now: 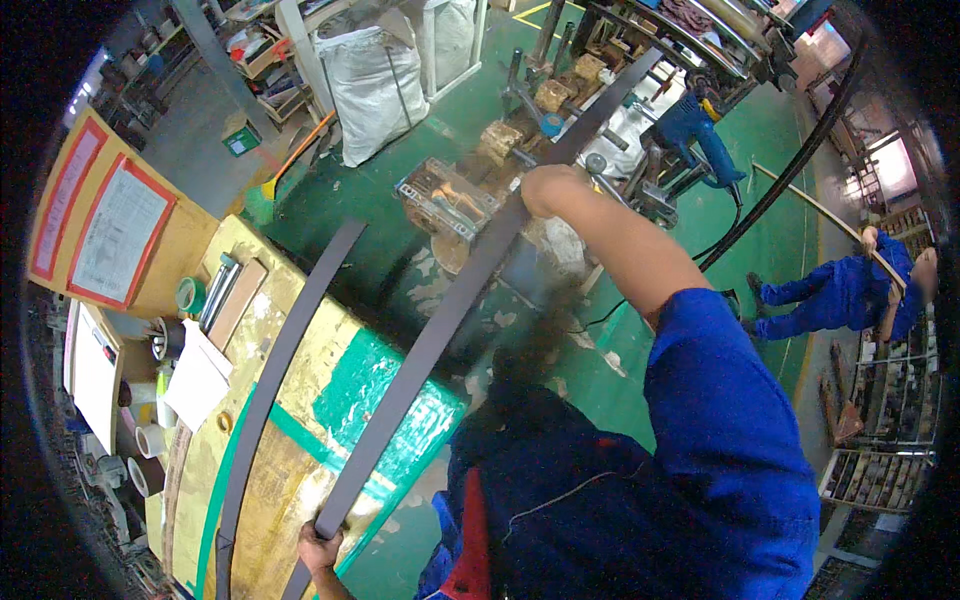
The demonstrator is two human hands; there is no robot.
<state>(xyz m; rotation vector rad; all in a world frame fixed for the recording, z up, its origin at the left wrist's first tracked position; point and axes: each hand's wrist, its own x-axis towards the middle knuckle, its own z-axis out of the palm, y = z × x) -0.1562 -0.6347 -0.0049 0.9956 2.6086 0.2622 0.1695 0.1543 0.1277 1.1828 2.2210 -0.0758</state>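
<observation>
A long, flat, dark grey strip [420, 365] runs diagonally from the near edge of the workbench to the clamp fixture [560, 95] ahead. My left hand [320, 550] is wrapped round its near part, above the bench top. Farther along, my right hand [552, 188] is closed on the same strip, close to the fixture; its fingertips are mostly hidden. The strip's far end lies over the fixture. A second dark strip [280, 370], slightly curved, lies along the bench to the left, apart from both hands.
The yellow workbench [260, 330] bears green tape, papers and tape rolls. Beyond it stands an open metal box [455, 200] with tools. A blue power tool [700, 140] and black cable are right of the fixture. White sacks [370, 85] stand behind; a co-worker [850, 290] holds a long strip.
</observation>
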